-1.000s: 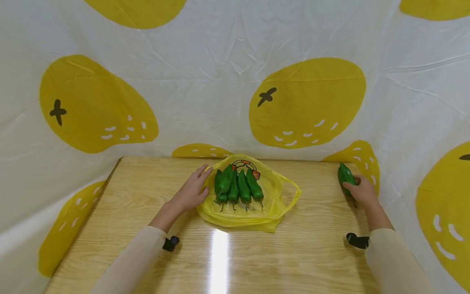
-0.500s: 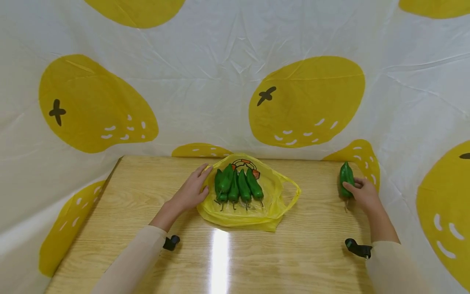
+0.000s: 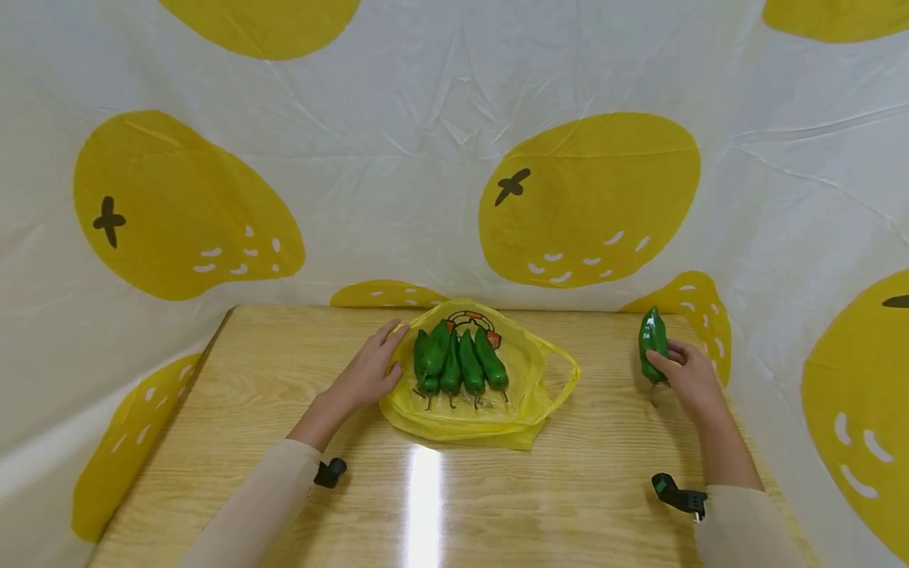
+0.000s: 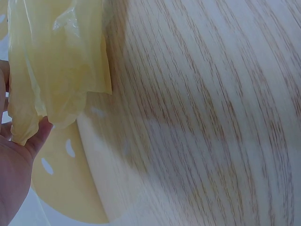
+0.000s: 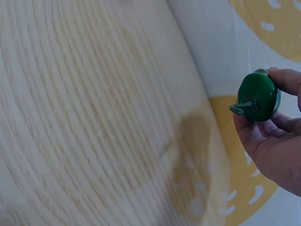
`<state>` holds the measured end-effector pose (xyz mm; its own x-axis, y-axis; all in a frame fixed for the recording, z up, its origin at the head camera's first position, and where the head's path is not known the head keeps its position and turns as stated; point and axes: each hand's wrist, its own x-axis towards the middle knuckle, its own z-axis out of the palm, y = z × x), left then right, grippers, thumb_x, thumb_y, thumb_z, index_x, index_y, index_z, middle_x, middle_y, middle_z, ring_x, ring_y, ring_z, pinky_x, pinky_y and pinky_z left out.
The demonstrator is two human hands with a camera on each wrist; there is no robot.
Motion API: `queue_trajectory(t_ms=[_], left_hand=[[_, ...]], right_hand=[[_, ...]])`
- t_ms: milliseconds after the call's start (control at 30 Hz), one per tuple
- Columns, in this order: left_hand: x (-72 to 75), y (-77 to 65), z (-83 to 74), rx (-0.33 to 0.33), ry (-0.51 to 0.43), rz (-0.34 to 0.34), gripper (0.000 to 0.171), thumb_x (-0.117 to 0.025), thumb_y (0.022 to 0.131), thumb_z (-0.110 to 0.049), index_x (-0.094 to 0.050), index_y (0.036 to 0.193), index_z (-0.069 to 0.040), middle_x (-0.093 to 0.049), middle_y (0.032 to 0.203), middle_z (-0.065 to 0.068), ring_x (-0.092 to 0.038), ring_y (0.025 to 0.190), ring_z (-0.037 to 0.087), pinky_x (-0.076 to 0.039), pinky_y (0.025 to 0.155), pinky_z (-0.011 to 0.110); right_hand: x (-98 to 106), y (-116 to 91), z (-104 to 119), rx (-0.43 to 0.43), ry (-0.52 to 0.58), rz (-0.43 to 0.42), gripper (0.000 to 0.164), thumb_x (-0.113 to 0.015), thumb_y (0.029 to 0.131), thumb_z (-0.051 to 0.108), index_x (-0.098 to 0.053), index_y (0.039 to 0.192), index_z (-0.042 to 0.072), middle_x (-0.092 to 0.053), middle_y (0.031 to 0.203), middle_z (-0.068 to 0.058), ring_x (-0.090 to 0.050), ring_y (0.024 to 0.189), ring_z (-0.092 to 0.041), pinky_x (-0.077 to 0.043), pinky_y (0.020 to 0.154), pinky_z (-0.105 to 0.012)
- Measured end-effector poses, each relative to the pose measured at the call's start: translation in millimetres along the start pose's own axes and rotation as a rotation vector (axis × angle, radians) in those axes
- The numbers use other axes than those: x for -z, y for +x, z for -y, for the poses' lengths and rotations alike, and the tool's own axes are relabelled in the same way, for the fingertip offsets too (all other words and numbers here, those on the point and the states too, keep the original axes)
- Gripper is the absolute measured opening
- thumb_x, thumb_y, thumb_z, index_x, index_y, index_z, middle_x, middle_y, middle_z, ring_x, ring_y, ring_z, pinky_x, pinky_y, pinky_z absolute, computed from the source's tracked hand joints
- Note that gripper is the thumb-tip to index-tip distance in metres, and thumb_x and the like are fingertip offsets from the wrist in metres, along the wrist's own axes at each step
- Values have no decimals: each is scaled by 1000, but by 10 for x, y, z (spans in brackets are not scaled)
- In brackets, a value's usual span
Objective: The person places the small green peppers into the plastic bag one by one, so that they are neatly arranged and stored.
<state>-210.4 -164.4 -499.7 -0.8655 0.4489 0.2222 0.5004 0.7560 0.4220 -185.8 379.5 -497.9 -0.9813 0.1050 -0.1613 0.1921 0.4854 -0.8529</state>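
On the table lies an open yellow plastic bag (image 3: 521, 394) with several green peppers (image 3: 472, 364) inside, their stems toward the near side. My left hand (image 3: 364, 365) rests at the bag's left edge, fingers extended and thumb apart from them. In the left wrist view the thin yellow film (image 4: 66, 70) hangs against that hand. Off to the right, my right hand (image 3: 690, 377) grips another green pepper (image 3: 652, 347) between thumb and fingers, its tip pointing up. The right wrist view shows this pepper end-on, stem (image 5: 243, 106) toward the camera, above the table.
The wooden table (image 3: 604, 442) reaches back to a white cloth (image 3: 398, 205) printed with yellow fruit, which also rises at both sides. A bag handle (image 3: 568, 379) loops out to the right. Black wrist devices (image 3: 678, 497) sit at both sleeves.
My right hand has turned the pepper more upright, raised it and brought it slightly left. My left hand and the bag stay where they were.
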Motion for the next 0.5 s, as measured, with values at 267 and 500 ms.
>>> queue_trajectory(t_ms=[267,500], left_hand=[[12,12,0,-3,0,4,69,-62,97,-5,-35,160,-3,-30,165,26,-39,146,46,-40,115,61],[7,21,3,-17,-1,3,68,-62,97,-6,-35,160,-3,-29,165,25,-39,147,46,-40,115,60]], right_hand=[[-97,-94,226,62,81,32,87,-52,105,48,-16,162,-7,-35,156,-32,-58,93,14,-55,81,-12],[-182,-191,474,106,89,57,86,-53,105,47,-18,161,-7,-38,153,-33,-58,96,13,-56,83,-13]])
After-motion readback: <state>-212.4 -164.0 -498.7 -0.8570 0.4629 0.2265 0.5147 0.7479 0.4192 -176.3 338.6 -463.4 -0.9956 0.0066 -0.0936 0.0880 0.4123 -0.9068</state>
